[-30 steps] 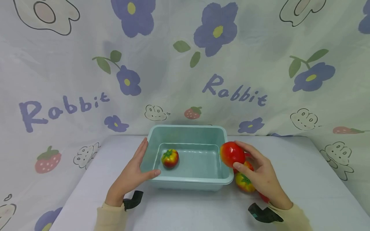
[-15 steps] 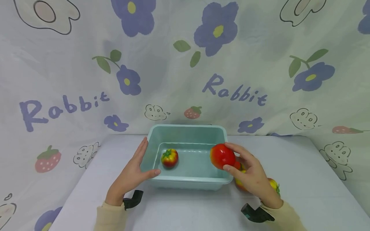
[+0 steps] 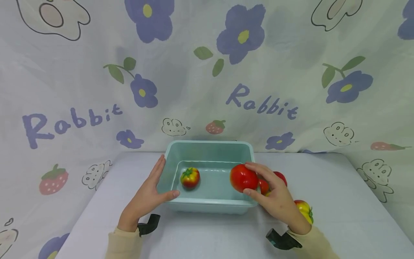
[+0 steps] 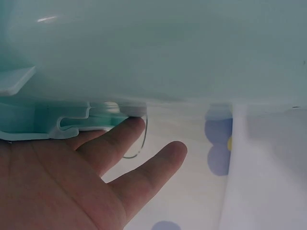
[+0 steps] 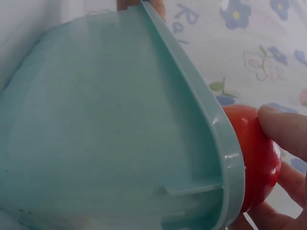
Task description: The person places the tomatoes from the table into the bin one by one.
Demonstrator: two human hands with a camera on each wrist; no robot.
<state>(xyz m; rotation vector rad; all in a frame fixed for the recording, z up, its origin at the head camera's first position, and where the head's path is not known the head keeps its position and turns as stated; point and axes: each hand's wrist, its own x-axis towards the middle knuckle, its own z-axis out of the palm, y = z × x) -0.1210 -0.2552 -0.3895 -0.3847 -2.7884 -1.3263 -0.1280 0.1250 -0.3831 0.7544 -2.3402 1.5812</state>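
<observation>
A pale teal plastic bin stands on the white-covered table in the head view. Against its left side lies my left hand, thumb on the front rim and fingers stretched along the left wall. My right hand holds a glossy round red fruit, thumb below and fingers over the top, above the right part of the bin. The right wrist view has this fruit just past the bin's rim. On the bin's floor, left of centre, sits a smaller red-yellow fruit with a green calyx.
To the right of the bin are more fruits: a red one, another red one partly behind my right hand, and a yellow-red one by the wrist. A patterned cloth hangs behind the table.
My right hand has carried the red fruit left and slightly down, from the bin's right rim to over its inside. The left hand has stayed on the bin.
</observation>
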